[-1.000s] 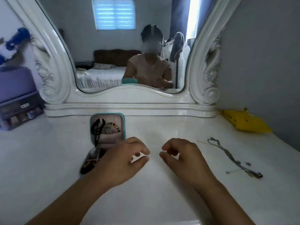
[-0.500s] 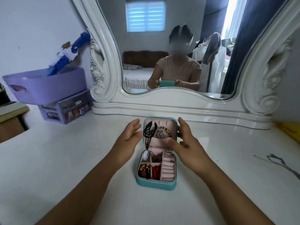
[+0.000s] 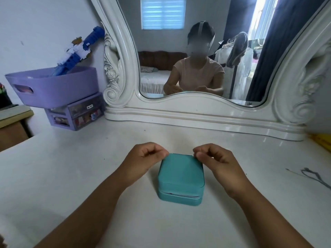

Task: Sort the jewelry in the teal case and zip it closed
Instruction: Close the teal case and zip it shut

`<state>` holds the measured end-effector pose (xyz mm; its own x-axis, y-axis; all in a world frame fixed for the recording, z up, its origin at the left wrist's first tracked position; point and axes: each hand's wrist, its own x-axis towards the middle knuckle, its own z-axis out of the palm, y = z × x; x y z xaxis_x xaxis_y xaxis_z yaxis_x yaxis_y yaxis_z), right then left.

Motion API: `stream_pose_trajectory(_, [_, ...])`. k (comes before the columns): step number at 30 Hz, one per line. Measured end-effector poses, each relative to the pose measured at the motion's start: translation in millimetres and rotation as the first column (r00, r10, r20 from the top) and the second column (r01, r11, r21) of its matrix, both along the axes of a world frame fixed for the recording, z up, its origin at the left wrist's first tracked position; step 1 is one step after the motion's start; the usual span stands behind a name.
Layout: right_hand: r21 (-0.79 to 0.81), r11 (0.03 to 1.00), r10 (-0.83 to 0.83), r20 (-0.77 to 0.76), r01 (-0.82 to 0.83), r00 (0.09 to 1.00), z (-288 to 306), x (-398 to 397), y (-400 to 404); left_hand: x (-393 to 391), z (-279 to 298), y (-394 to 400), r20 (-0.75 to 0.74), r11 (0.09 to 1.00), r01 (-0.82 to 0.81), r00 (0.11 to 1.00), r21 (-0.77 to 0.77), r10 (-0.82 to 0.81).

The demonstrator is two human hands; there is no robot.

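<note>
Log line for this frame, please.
case: lid down, front seam still unzipped | left hand: fingers curled at far-left corner | right hand: fingers curled at far-right corner | next: zip

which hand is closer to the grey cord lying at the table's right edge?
Right. The right hand sits at the far right corner of the closed teal case, nearer the grey cord; the left hand is at the case's far left corner.

Teal case (image 3: 180,176): small square box with rounded corners, lid folded down, flat on the white tabletop (image 3: 71,176) in front of the mirror, pale gap showing along the near seam between lid and base.
</note>
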<state>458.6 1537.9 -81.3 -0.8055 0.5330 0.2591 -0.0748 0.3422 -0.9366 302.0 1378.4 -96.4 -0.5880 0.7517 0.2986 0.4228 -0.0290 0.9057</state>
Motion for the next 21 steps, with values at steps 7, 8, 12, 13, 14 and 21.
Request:
stream_pose_trajectory(7, [0.12,0.983,0.117,0.168,-0.138,0.979,-3,6,0,0,-8,-15,0.183,0.95,0.293,0.945,-0.107,-0.27])
stream_pose_trajectory(8, [0.113,0.982,0.13,0.188,-0.153,0.974,-3,6,1,1,-8,-17,0.216,0.926,0.354,0.922,-0.13,-0.322])
stream_pose_trajectory(12, [0.067,0.974,0.197,0.226,-0.217,0.954,-4,7,5,11,-8,-17,0.081,0.896,0.321,0.947,-0.307,-0.312])
stream_pose_trajectory(13, [0.051,0.972,0.213,0.237,-0.231,0.948,-5,6,7,13,-8,-15,0.053,0.897,0.306,0.951,-0.32,-0.305])
stream_pose_trajectory(14, [0.023,0.971,0.226,0.24,-0.239,0.944,-6,6,8,15,-8,-13,0.039,0.895,0.302,0.951,-0.328,-0.307])
stream_pose_trajectory(21, [-0.176,0.959,0.258,0.204,-0.224,0.944,-13,-1,25,11,-8,-5,0.123,0.853,0.432,0.902,-0.292,-0.415])
